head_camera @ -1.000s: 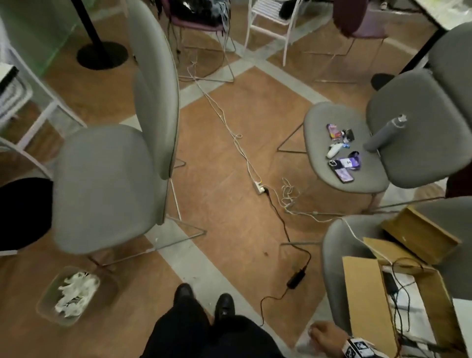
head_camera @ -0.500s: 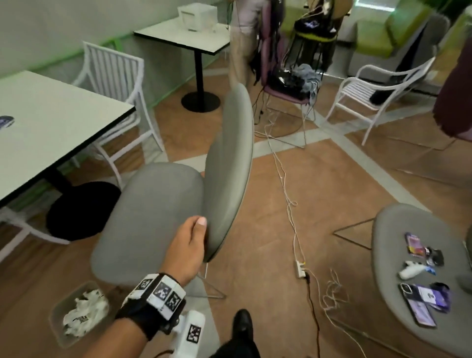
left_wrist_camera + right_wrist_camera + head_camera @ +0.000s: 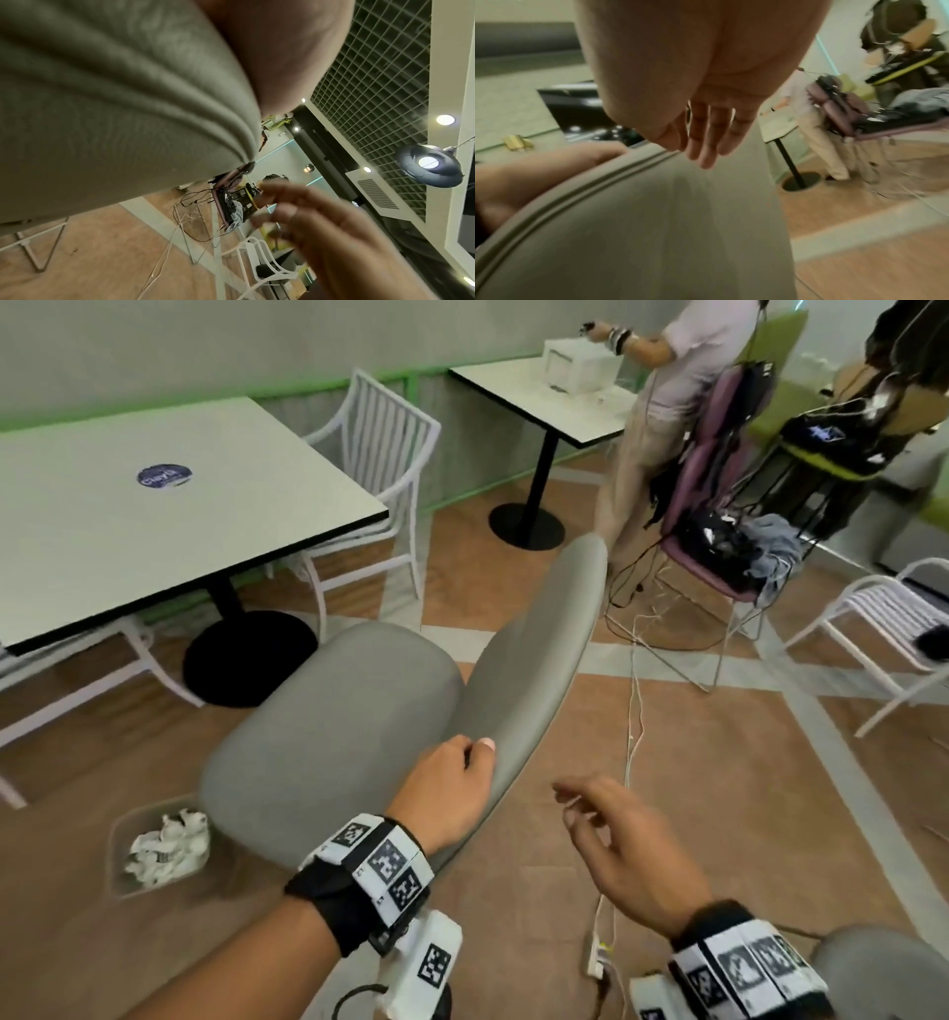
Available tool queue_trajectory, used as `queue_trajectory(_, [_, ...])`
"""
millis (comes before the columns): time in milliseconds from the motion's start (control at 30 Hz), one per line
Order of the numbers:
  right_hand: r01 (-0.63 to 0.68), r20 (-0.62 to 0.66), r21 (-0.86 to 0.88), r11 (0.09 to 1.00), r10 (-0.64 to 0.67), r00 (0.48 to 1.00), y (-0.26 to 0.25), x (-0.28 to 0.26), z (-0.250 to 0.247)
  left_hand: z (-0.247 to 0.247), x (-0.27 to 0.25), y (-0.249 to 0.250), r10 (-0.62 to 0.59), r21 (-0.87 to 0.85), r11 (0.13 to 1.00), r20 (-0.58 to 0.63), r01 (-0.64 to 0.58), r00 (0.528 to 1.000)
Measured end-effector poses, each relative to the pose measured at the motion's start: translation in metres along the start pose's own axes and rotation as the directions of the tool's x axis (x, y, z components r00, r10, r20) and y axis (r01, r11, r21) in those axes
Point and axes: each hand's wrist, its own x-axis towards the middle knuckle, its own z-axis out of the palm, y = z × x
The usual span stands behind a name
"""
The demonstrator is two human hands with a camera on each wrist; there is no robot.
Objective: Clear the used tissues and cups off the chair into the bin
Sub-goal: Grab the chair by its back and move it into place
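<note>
A grey upholstered chair (image 3: 334,726) stands in the middle of the head view, its seat bare. My left hand (image 3: 477,752) grips the near edge of its backrest (image 3: 539,649), thumb on the front face and fingers hidden behind. My right hand (image 3: 570,801) hovers open and blurred just right of the backrest, holding nothing. The right wrist view shows its straight fingers (image 3: 700,150) over the backrest (image 3: 654,233). A clear bin (image 3: 115,855) with crumpled white tissues (image 3: 169,847) sits on the floor left of the chair.
A white table (image 3: 154,505) with a black base and white slatted chairs (image 3: 380,454) stand behind the grey chair. White cables (image 3: 634,711) and a power strip run across the floor at right. A person (image 3: 652,403) stands at a far table. Another grey chair (image 3: 883,968) sits at bottom right.
The view lifted from the floor to the room. My left hand came up and took hold of the backrest, and my right hand has now risen beside it.
</note>
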Motion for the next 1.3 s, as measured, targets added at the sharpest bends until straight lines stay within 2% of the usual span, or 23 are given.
queue_trajectory(67, [0.149, -0.108, -0.07, 0.986, -0.156, 0.982, 0.003, 0.03, -0.025, 0.001, -0.003, 0.003, -0.018, 0.006, 1.0, -0.025, 0.018, 1.0])
queue_trajectory(167, [0.279, -0.158, -0.16, 0.947, -0.304, 0.94, 0.01, 0.07, -0.051, 0.0, -0.006, 0.007, -0.063, 0.026, 0.998, -0.029, 0.064, 0.998])
queue_trajectory(333, [0.453, 0.048, -0.257, 0.854, -0.457, 0.888, 0.034, 0.128, -0.075, 0.005, -0.007, 0.022, -0.176, 0.058, 0.982, -0.05, 0.179, 0.983])
queue_trajectory(467, [0.601, 0.229, -0.249, 0.759, -0.557, 0.799, 0.049, 0.178, -0.084, 0.012, -0.006, 0.038, -0.27, 0.141, 0.946, -0.146, 0.29, 0.952])
queue_trajectory(533, [0.66, 0.28, -0.231, 0.715, -0.601, 0.749, 0.052, 0.203, -0.085, 0.016, -0.006, 0.047, -0.336, 0.145, 0.919, -0.204, 0.367, 0.92])
queue_trajectory(600, [0.688, 0.334, -0.241, 0.685, -0.607, 0.721, 0.055, 0.221, -0.085, 0.022, -0.006, 0.056, -0.38, 0.139, 0.896, -0.254, 0.423, 0.889])
queue_trajectory(700, [0.688, 0.399, -0.291, 0.665, -0.569, 0.719, 0.059, 0.24, -0.082, 0.03, -0.005, 0.07, -0.451, 0.114, 0.852, -0.338, 0.511, 0.826])
queue_trajectory(800, [0.672, 0.43, -0.369, 0.642, -0.523, 0.736, 0.061, 0.253, -0.08, 0.038, -0.007, 0.079, -0.468, 0.194, 0.777, -0.458, 0.599, 0.756])
queue_trajectory(900, [0.651, 0.46, -0.465, 0.6, -0.464, 0.757, 0.061, 0.26, -0.083, 0.05, -0.004, 0.075, -0.428, 0.263, 0.696, -0.594, 0.668, 0.681])
queue_trajectory(1000, [0.612, 0.457, -0.522, 0.594, -0.411, 0.789, 0.059, 0.263, -0.082, 0.057, -0.002, 0.075, -0.371, 0.267, 0.672, -0.686, 0.691, 0.626])
queue_trajectory(1133, [0.581, 0.427, -0.536, 0.613, -0.397, 0.813, 0.056, 0.259, -0.075, 0.052, -0.001, 0.067, -0.26, 0.331, 0.657, -0.744, 0.677, 0.616])
queue_trajectory(1300, [0.551, 0.416, -0.548, 0.629, -0.367, 0.832, 0.048, 0.252, -0.071, 0.04, -0.002, 0.059, -0.222, 0.353, 0.668, -0.745, 0.655, 0.629])
